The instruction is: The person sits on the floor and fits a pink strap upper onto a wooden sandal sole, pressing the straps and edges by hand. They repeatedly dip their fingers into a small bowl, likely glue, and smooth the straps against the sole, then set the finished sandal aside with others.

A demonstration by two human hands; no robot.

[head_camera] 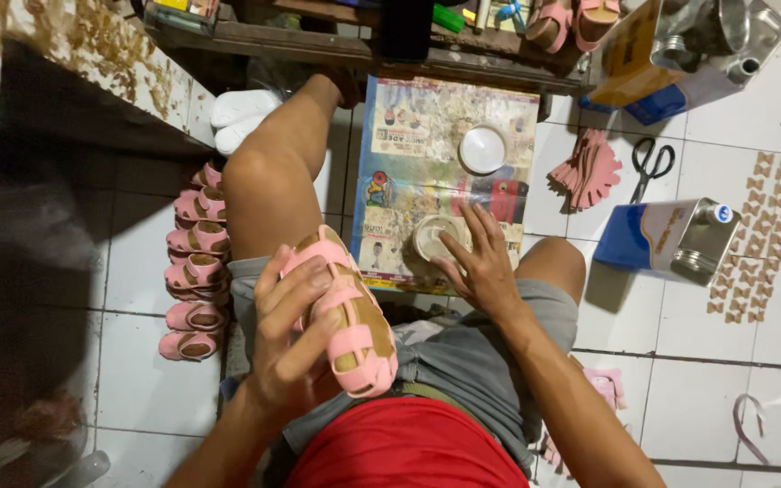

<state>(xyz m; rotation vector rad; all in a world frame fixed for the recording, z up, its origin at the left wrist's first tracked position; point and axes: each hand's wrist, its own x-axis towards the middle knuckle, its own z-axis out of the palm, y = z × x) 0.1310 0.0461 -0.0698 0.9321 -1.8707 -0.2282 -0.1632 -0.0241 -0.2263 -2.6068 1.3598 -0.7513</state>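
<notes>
- Head view, person seated on a white tiled floor [716, 398], knees spread, looking down at both hands.
- Left hand [286, 339]: grip closed around a pink sandal [350, 312], fingers wrapped over the straps, sole side tan and facing up. Sandal is held above the lap, clear of the floor.
- Right hand [476, 267]: fingers spread, tips touching a small round container [433, 237]. Grip is open; the container is not lifted and sits on a printed paper sheet [409, 136] laid on the floor between the legs.
- A second round white container [483, 149] sits farther up the same sheet, apart from the first.
- Stack of finished pink sandals [193, 271] lies in a column to the left of the left thigh, touching one another.
- To the right: blue and silver tin can [671, 239] on its side, scissors [651, 164], fan of pink cut pieces [587, 170], rows of small tan cutouts [775, 226].
- Risk, judged: the small container is touched only by fingertips from above; a sideways nudge could tip it and spill onto the sheet.
- Risk, judged: whatever the fingertips pick up could smear the pink straps if the hands meet carelessly.
- Contents of the container: cannot tell.
</notes>
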